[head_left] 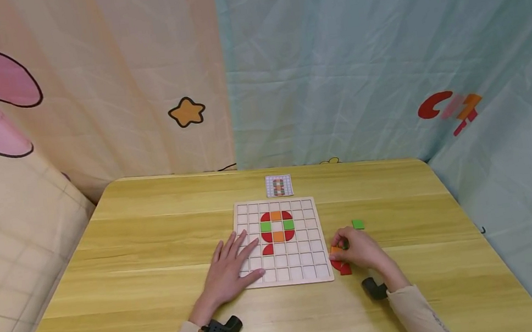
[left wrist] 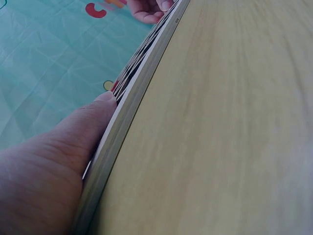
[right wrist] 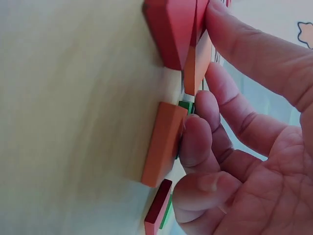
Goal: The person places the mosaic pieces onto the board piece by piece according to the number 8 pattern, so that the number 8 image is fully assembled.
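Note:
A white gridded board (head_left: 302, 261) lies on the table. On it, red quarter-round tiles, orange squares and green squares (head_left: 289, 224) form a ring with a bare middle cell; one red quarter-round tile (head_left: 268, 250) sits below its left side. My left hand (head_left: 229, 270) rests with spread fingers on the board's left part, its thumb (left wrist: 93, 117) by the near edge. Right of the board, my right hand (head_left: 360, 248) pinches an orange tile (right wrist: 198, 63) between thumb and index finger, close over loose pieces. Beside it show red tiles (right wrist: 173, 29) and another orange tile (right wrist: 164, 144).
A small card (head_left: 279, 186) printed with a coloured grid pattern lies behind the board. One green square (head_left: 358, 224) sits beyond my right hand. A dark red tile (right wrist: 157, 210) lies near my right fingers. Curtains (head_left: 334, 69) hang behind the wooden table (head_left: 156, 246).

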`<state>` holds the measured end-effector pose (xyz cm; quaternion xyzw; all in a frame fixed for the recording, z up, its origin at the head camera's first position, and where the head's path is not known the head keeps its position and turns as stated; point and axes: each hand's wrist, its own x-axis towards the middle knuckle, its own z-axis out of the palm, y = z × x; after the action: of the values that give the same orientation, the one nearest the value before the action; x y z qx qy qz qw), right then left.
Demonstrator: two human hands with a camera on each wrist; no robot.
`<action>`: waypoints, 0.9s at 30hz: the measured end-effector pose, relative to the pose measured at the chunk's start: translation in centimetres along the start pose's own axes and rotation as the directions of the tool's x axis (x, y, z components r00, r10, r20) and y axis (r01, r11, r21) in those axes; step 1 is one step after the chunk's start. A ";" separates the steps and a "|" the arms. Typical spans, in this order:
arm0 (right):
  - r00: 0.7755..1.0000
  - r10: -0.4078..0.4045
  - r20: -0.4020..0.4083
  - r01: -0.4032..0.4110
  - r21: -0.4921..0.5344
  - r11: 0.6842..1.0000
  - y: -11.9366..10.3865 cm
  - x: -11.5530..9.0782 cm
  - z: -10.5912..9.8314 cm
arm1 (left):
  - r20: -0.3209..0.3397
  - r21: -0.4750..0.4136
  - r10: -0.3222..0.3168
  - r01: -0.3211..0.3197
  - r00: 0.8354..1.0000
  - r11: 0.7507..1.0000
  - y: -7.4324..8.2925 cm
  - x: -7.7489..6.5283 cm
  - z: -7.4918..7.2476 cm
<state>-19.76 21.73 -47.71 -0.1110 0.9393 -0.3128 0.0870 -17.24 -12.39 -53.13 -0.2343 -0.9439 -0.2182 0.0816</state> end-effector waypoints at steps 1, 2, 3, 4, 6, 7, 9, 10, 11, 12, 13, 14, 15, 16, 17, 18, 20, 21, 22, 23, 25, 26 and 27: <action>1.000 0.004 -0.004 -0.004 -0.003 1.000 0.0 0.0 0.0 | 0.001 -0.007 -0.003 0.003 1.000 1.000 0.1 0.0 -0.1; 1.000 0.010 -0.008 -0.010 -0.007 1.000 0.1 0.0 0.1 | 0.003 -0.006 -0.004 0.004 1.000 1.000 0.1 0.0 -0.1; 1.000 0.013 -0.011 -0.013 -0.011 1.000 0.1 -0.1 0.1 | 0.001 -0.005 -0.003 0.003 1.000 1.000 0.1 0.0 -0.1; 1.000 0.015 -0.017 -0.015 -0.016 1.000 0.1 -0.1 0.1 | -0.006 -0.005 0.001 -0.001 1.000 1.000 0.2 0.0 -0.1; 0.999 0.018 -0.030 -0.019 -0.033 0.999 0.2 -0.3 0.1 | -0.016 -0.008 0.009 -0.010 1.000 1.000 0.2 0.0 -0.1; 0.999 0.017 -0.038 -0.019 -0.045 0.999 0.2 -0.3 0.1 | -0.021 -0.009 0.014 -0.014 1.000 1.000 0.3 0.0 -0.1; 0.998 0.013 -0.057 -0.017 -0.068 0.998 0.2 -0.5 0.1 | -0.029 -0.006 0.022 -0.022 0.999 1.000 0.3 0.0 -0.1; 0.998 0.008 -0.066 -0.013 -0.076 0.997 0.2 -0.6 0.2 | -0.032 -0.006 0.025 -0.025 0.999 1.000 0.4 0.1 -0.2; 0.997 -0.005 -0.074 -0.001 -0.087 0.996 0.2 -0.7 0.2 | -0.033 -0.006 0.024 -0.024 0.999 1.000 0.4 0.0 -0.2; 0.997 -0.011 -0.082 0.004 -0.092 0.996 0.2 -0.7 0.2 | -0.034 -0.005 0.023 -0.023 0.999 1.000 0.4 0.1 -0.2; 0.996 -0.018 -0.089 0.010 -0.094 0.996 0.1 -0.8 0.2 | -0.034 -0.001 0.021 -0.021 0.999 1.000 0.4 0.1 -0.2; 0.995 -0.023 -0.094 0.014 -0.094 0.996 0.1 -0.8 0.2 | -0.034 0.002 0.019 -0.019 0.999 1.000 0.4 0.1 -0.2; 0.995 -0.026 -0.100 0.016 -0.094 0.995 0.1 -0.7 0.3 | -0.032 0.003 0.018 -0.018 0.999 1.000 0.4 0.1 -0.2; 0.994 -0.026 -0.103 0.016 -0.094 0.995 0.1 -0.7 0.3 | -0.030 0.007 0.017 -0.017 0.999 1.000 0.3 0.1 -0.3; 0.994 -0.024 -0.106 0.014 -0.095 0.995 0.0 -0.7 0.3 | -0.027 0.011 0.016 -0.015 1.000 1.000 0.3 0.1 -0.3; 0.994 -0.016 -0.107 0.007 -0.090 0.996 0.0 -0.6 0.3 | -0.022 0.013 0.014 -0.013 1.000 1.000 0.3 0.1 -0.3; 0.995 -0.016 -0.102 0.007 -0.089 0.996 -0.1 -0.6 0.3 | -0.016 0.013 0.011 -0.011 1.000 1.000 0.3 0.1 -0.3; 0.995 -0.014 -0.099 0.005 -0.089 0.996 -0.1 -0.5 0.4 | -0.015 0.011 0.010 -0.010 1.000 1.000 0.3 0.1 -0.3; 0.995 -0.014 -0.096 0.006 -0.085 0.996 -0.1 -0.5 0.4 | -0.014 0.010 0.010 -0.010 1.000 1.000 0.3 0.1 -0.3; 0.996 -0.014 -0.093 0.007 -0.076 0.997 -0.2 -0.5 0.4 | -0.015 0.007 0.011 -0.011 1.000 1.000 0.3 0.1 -0.3; 0.996 -0.010 -0.093 0.007 -0.033 0.999 -0.3 -0.5 0.4 | -0.017 0.008 0.014 -0.013 1.000 1.000 0.2 0.1 -0.2; 0.995 -0.005 -0.099 0.004 -0.005 1.000 -0.3 -0.5 0.4 | -0.018 0.010 0.015 -0.015 1.000 1.000 0.2 0.0 -0.2; 0.994 -0.003 -0.109 0.006 0.025 1.000 -0.4 -0.5 0.5 | -0.017 0.010 0.015 -0.015 1.000 1.000 0.2 0.0 -0.2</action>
<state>-19.11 21.25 -47.77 -0.0948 0.9383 -0.3305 0.0365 -17.16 -12.29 -52.85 -0.2391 -0.9424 -0.2147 0.0924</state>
